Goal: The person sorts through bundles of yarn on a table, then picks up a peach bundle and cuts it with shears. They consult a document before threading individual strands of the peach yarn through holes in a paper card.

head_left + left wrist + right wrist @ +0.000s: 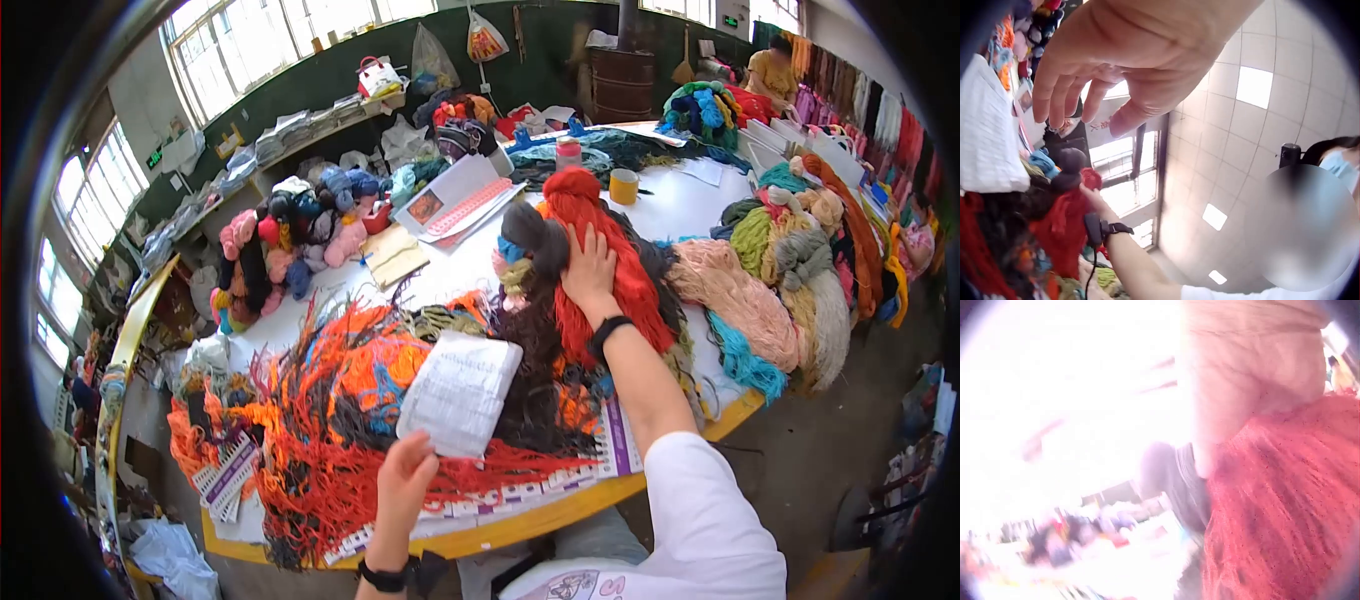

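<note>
A big hank of red yarn [625, 270] lies on top of the yarn heap, right of the table's middle. My right hand [588, 268] rests on it with fingers spread over the strands; in the right wrist view its palm [1254, 369] lies against the red yarn [1279, 506]. Beside the fingers is a dark grey yarn bundle [537, 240]. My left hand [408, 475] hangs in the air near the front edge, fingers loosely bent and holding nothing. Just beyond it, a white packet with printed lines [460, 395] lies on tangled orange, red and black yarn [370, 370].
Purple-and-white punched cards [620, 440] line the yellow table edge [560, 530]. Peach and cream hanks [740, 295] fill the right side. An open binder [460, 205] and a yellow tape roll [623, 187] sit farther back. Another person [772, 75] is at the far right.
</note>
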`<state>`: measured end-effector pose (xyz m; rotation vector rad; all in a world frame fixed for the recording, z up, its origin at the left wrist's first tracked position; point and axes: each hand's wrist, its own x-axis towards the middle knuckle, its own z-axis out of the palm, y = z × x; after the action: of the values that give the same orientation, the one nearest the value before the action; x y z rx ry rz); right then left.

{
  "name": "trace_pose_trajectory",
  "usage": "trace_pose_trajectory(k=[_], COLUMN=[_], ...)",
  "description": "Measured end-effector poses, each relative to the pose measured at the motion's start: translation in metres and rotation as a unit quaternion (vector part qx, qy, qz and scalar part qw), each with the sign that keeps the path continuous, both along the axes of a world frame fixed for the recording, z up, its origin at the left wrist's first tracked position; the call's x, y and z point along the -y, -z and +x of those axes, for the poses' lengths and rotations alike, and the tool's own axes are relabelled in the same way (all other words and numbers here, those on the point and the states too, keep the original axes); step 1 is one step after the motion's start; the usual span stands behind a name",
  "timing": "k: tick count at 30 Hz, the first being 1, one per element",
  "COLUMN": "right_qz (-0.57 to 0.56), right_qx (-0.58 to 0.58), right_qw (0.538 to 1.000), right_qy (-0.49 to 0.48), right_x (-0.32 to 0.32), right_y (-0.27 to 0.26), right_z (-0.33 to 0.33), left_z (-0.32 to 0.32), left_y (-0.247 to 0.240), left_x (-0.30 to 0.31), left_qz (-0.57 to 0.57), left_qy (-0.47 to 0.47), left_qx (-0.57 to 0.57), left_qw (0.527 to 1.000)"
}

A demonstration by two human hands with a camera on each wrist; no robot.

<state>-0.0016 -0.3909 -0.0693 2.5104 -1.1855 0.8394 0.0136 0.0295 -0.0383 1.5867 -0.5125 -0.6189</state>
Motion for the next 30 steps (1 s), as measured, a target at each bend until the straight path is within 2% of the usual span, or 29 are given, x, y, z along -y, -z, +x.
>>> trace_pose_trajectory(k=[3, 6, 7, 10, 11, 14, 15, 18, 21, 24, 26, 27, 28, 30], right_qz=[0.036, 0.251, 0.207, -0.054, -0.053, 0.085, 0.001, 0.066, -0.058, -0.099, -0.101, -0.045, -0.033, 0.106], right_qx=[0.003, -0.074, -0.033, 0.001, -0.05, 0.009, 0.136, 0.244, 0.338, 0.402, 0.174, 0.121, 0.141, 0.073], right_qw=[0.999, 0.965, 0.978, 0.994, 0.989, 0.985, 0.978, 0.937, 0.919, 0.895, 0.978, 0.99, 0.988, 0.989], right_qy=[-0.004, -0.022, -0.013, -0.098, -0.125, -0.151, -0.157, -0.242, -0.195, -0.167, -0.05, -0.049, -0.056, -0.069], right_x=[0.001, 0.008, 0.006, 0.004, 0.004, 0.028, 0.042, 0.063, 0.068, 0.076, 0.093, 0.091, 0.093, 0.095], right_y=[-0.006, -0.067, -0.078, -0.069, -0.054, -0.066, -0.071, -0.074, -0.068, -0.071, -0.028, -0.016, -0.016, -0.031], right_z=[0.003, -0.007, -0.01, 0.002, 0.009, 0.032, 0.042, 0.054, 0.067, 0.062, 0.066, 0.064, 0.064, 0.055], left_z=[-0.001, 0.0, 0.0, -0.004, -0.004, 0.002, 0.001, 0.002, 0.009, 0.012, 0.011, 0.014, 0.014, 0.005], left_y=[0.014, 0.019, 0.02, 0.023, 0.024, 0.027, 0.025, 0.027, 0.034, 0.029, 0.034, 0.042, 0.047, 0.051], left_x=[-0.019, -0.031, -0.036, -0.042, -0.043, -0.045, -0.045, -0.046, -0.046, -0.054, -0.055, -0.053, -0.049, -0.04], left_qz=[0.0, -0.021, -0.013, -0.002, -0.002, 0.006, 0.008, 0.007, -0.003, -0.004, 0.018, 0.017, 0.016, 0.022], left_qy=[-0.08, -0.159, -0.183, -0.235, -0.242, -0.275, -0.294, -0.327, -0.343, -0.317, -0.329, -0.336, -0.335, -0.334], left_qx=[0.019, 0.019, 0.027, 0.044, 0.045, 0.082, 0.092, 0.105, 0.105, 0.142, 0.164, 0.178, 0.189, 0.154], left_qw=[0.997, 0.987, 0.983, 0.971, 0.969, 0.958, 0.951, 0.939, 0.934, 0.938, 0.93, 0.925, 0.923, 0.93])
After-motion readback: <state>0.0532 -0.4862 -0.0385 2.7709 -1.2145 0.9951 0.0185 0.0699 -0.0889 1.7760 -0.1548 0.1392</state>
